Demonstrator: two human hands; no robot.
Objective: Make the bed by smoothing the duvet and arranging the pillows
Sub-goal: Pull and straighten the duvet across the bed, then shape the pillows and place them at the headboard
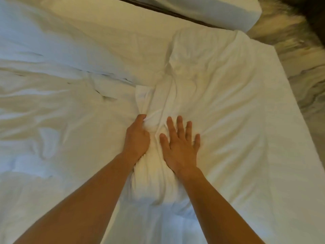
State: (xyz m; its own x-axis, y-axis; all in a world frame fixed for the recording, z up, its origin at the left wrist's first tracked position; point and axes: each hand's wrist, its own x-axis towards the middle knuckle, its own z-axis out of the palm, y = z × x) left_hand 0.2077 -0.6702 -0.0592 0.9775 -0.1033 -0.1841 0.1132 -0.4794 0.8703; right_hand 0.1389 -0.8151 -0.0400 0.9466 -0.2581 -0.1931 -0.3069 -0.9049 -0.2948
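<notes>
View from the head cam, looking down at a bed w/ a white duvet [228, 103] that covers nearly the whole picture. The duvet is rumpled: deep creases run across the L half, and a thick ridge of bunched cloth [158, 106] runs up the middle from the near edge toward the top.

Two bare forearms come in from the bottom, both reaching to the centre. The left hand [137, 138] is seen from the back, its fingers curled into the L side of the ridge, gripping a fold of duvet. The right hand [179, 148] lies palm-down on the duvet just beside it, on the R side of the ridge. Its fingers [171, 127] are straight and spread apart, pressing flat on the cloth; the thumb points toward the left hand. The hands are close but not touching, w/ a narrow strip of ridge between them.

To the R of the hands the duvet lies flatter, w/ only faint creases, and ends at a straight edge running diagonally down the R side. At upper R its top edge is folded and puffy. Above that, a smoother tan-lit sheet [131, 32] shows at top centre.

Beyond the sheet, a dark strip [158, 7] crosses the top, and past it sits a white padded block [228, 13], maybe a 2nd mattress; can't tell. Marbled grey-and-cream floor [307, 76] fills the R edge, blurred.
</notes>
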